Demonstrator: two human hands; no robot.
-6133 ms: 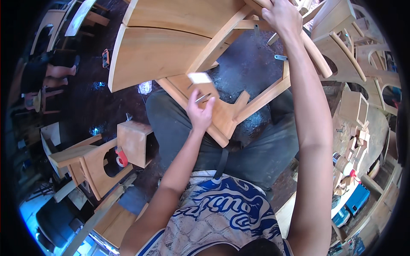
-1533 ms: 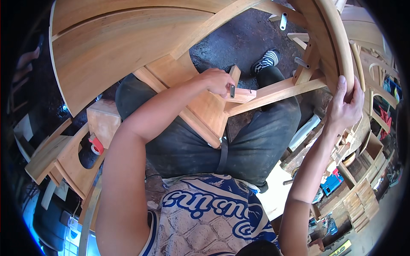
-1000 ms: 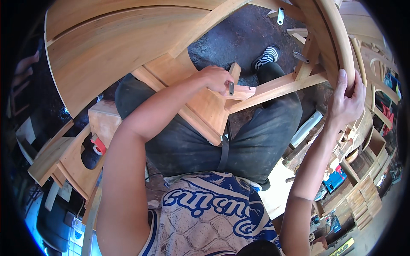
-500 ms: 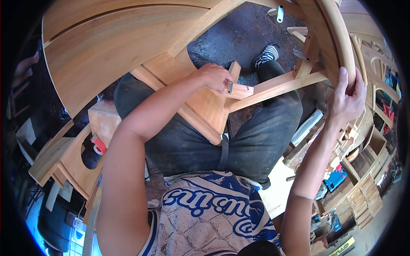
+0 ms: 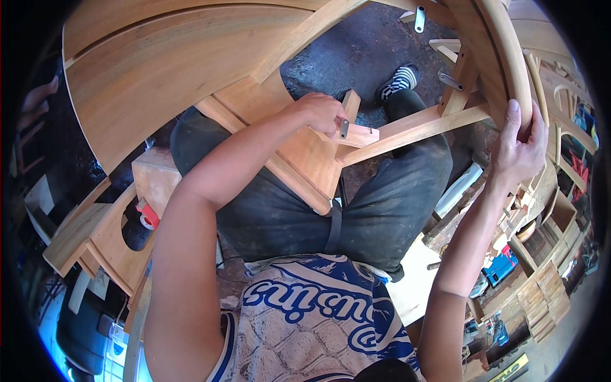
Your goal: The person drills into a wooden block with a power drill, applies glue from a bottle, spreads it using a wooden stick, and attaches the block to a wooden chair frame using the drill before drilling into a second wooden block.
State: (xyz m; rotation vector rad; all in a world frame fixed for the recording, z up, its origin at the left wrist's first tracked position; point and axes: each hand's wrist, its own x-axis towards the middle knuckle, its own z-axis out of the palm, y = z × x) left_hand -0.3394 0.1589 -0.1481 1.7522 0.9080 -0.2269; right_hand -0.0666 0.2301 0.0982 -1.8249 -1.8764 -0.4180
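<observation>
Right hand [image 5: 519, 151] — higher earlier — now holds the curved rail [image 5: 508, 60].

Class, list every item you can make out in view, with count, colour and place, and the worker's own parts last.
Wooden frame: one, light brown, over the lap
Boarded panel: one, light brown, upper left
Curved rail: one, light brown, upper right
Metal plates: three, silvery grey, two upper right, one beside the left hand
Wooden block: one, pale, centre
Wooden box: one, light brown, left
Tape dispenser: one, red, left
Case: one, blue, right
Striped sandal: one, black-and-white, upper centre
Left hand: one, at the block
Right hand: one, gripping the rail
</observation>
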